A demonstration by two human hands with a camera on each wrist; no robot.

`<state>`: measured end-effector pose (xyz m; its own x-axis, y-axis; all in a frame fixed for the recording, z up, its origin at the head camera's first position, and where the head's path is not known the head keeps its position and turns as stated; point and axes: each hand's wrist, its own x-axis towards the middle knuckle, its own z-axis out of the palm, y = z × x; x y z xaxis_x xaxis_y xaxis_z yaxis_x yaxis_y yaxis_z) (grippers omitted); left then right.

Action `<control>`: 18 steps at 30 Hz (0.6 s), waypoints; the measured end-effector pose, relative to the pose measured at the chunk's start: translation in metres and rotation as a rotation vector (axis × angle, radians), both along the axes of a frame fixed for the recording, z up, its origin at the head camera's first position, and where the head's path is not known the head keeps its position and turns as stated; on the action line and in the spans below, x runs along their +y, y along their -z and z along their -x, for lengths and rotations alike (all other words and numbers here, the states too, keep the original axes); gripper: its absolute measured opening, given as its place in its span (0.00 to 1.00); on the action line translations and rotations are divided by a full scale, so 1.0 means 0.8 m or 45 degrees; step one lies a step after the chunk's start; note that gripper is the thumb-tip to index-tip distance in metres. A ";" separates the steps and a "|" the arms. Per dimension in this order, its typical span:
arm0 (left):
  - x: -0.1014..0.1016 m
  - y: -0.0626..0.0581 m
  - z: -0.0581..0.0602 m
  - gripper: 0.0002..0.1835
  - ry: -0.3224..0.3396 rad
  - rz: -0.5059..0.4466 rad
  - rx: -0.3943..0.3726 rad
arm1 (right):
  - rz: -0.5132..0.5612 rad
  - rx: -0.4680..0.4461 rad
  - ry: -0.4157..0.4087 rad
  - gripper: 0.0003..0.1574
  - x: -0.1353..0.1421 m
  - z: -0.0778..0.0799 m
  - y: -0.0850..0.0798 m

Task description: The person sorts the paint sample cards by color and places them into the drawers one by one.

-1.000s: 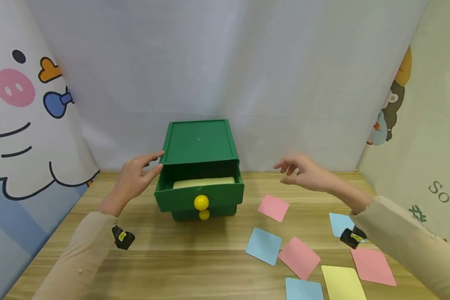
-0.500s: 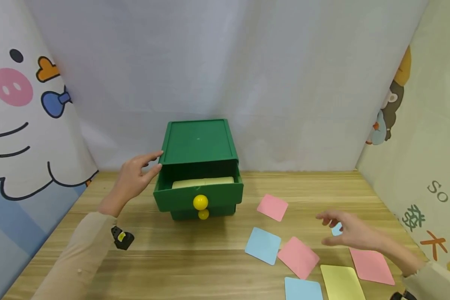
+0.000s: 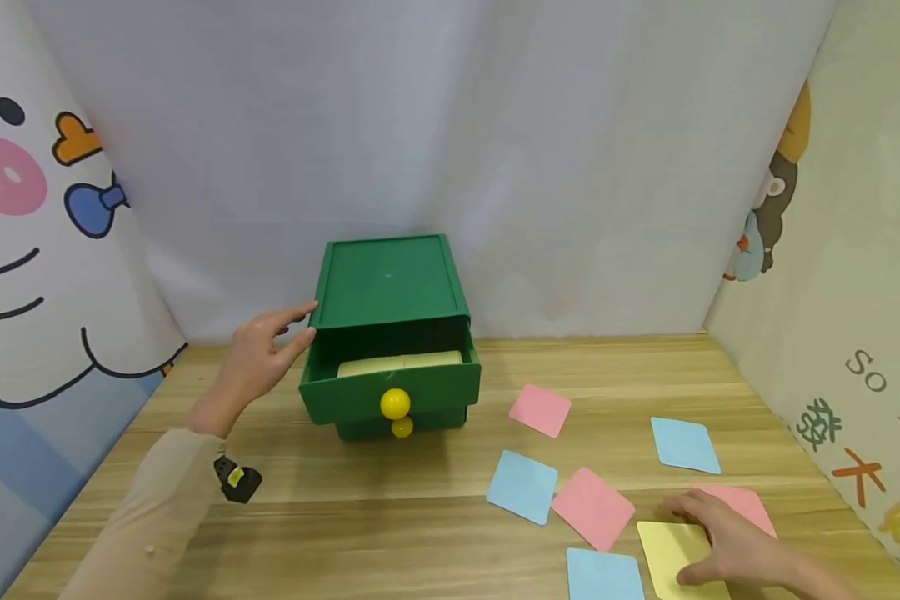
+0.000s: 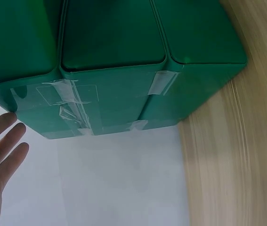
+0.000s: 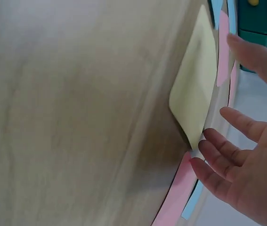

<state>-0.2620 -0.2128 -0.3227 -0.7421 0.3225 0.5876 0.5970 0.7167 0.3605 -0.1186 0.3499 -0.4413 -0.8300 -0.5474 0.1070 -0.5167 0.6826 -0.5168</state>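
My left hand (image 3: 258, 354) is at the left side of a green drawer box (image 3: 390, 279), fingertips at its upper edge. In the left wrist view the fingers (image 4: 11, 136) lie nearly straight against the taped green side. The box's upper drawer (image 3: 393, 392), with a yellow ball knob, is pulled out and contains something pale yellow. Over a yellow card (image 3: 666, 546) on the table hovers my right hand (image 3: 742, 542), thumb and fingers spread. From the right wrist view, the same card (image 5: 197, 80) lies close to the fingertips, ungripped; one corner looks slightly raised.
Pink cards (image 3: 594, 508) and blue cards (image 3: 523, 486) lie scattered on the wooden table (image 3: 345, 533). Another blue card (image 3: 685, 445) is further right, and a pink card (image 3: 742, 504) lies partly behind my right hand. Printed cloths flank both sides; a white curtain (image 3: 570, 167) hangs behind.
My right hand has moved from beside the drawer box down and to the right, over the yellow card. The left hand stays at the box; the head view has shifted slightly.
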 end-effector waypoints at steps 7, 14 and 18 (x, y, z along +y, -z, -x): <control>0.001 -0.001 0.001 0.21 -0.001 0.003 0.004 | -0.169 0.103 0.079 0.52 0.002 -0.011 0.006; 0.000 -0.001 0.000 0.21 -0.001 0.001 0.016 | -0.251 0.133 0.025 0.52 0.002 -0.008 0.003; 0.000 -0.001 0.001 0.21 0.004 0.001 0.019 | -0.232 0.156 -0.046 0.45 0.002 -0.002 0.002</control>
<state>-0.2625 -0.2126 -0.3222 -0.7324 0.3254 0.5980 0.6045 0.7151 0.3512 -0.1172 0.3515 -0.4430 -0.7966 -0.5958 0.1022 -0.5936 0.7390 -0.3186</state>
